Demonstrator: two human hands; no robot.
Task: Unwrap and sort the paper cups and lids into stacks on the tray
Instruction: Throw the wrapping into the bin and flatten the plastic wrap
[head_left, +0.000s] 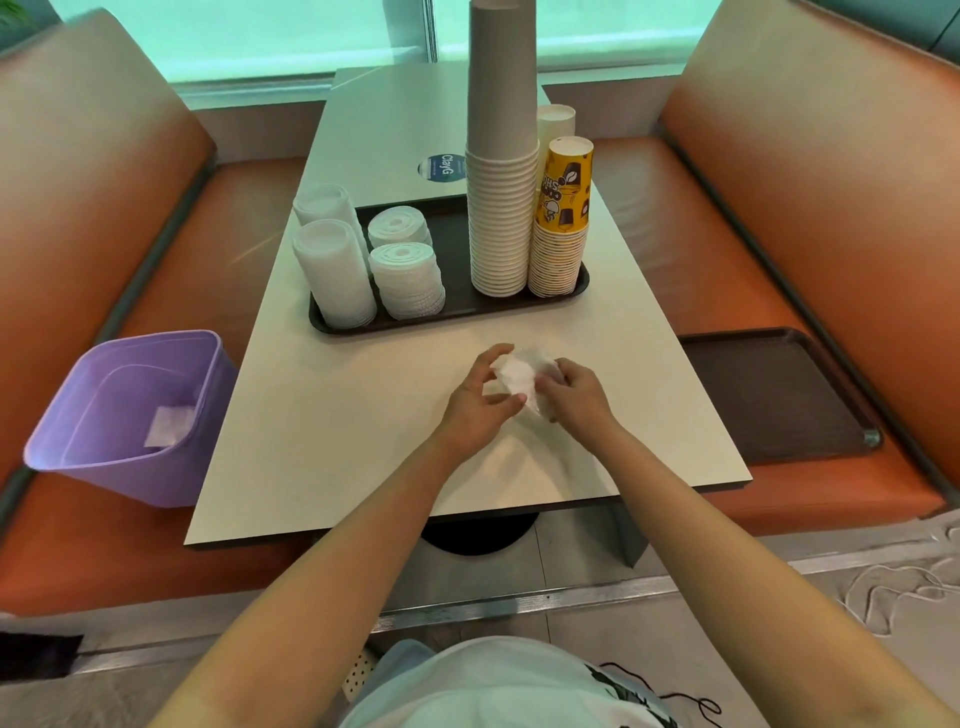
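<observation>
A dark tray (457, 312) on the white table carries the sorted stacks. A tall stack of grey-white paper cups (503, 156) stands beside a shorter stack of yellow printed cups (562, 218), and a white cup (557, 122) shows behind them. On the tray's left are white lid stacks: two tall ones (335, 275) and two shorter ribbed ones (408, 280). In front of the tray, my left hand (480, 402) and my right hand (574, 395) hold a crumpled clear plastic wrapper (519, 376) between them, fingers curled around it.
A purple waste bin (130, 415) with a scrap of wrapper inside sits on the orange bench at the left. A second dark tray (779, 395) lies on the right bench. The table edge (415, 525) is close to my body.
</observation>
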